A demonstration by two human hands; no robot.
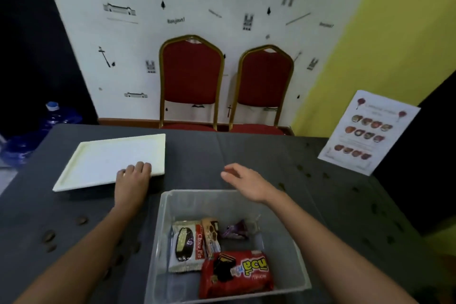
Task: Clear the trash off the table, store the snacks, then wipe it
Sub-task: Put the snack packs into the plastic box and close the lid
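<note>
Worktop (pixel 246 155) carries a dark grey cloth. Clear plastic bin (pixel 291 249) stands at the near centre, open-topped, holding four snack packs: a white Choco Pie pack (pixel 186 245) at left, a brown-and-white wafer pack (pixel 211 232) just beside it, a small purple wrapper (pixel 234 229) toward the back, and a red biscuit pack (pixel 237 273) at the front, overlapping the lower edge of the Choco Pie pack.

White rectangular tray (pixel 108 158) lies flat at the left, behind and apart from the bin. Left hand (pixel 134 177) rests on the tray's near right corner, fingers curled over the rim, gripping it. Right hand (pixel 243 181) hovers above the far rim of the bin, fingers loosely spread, holding nothing.

Small brown crumbs or stains (pixel 49 237) are scattered on the cloth at the near left, with more specks across the right side. Printed menu sheet (pixel 367 131) stands at the right edge. Two red chairs (pixel 191 76) stand against the patterned wall beyond the worktop. Blue water bottle (pixel 53 116) is visible at far left.
</note>
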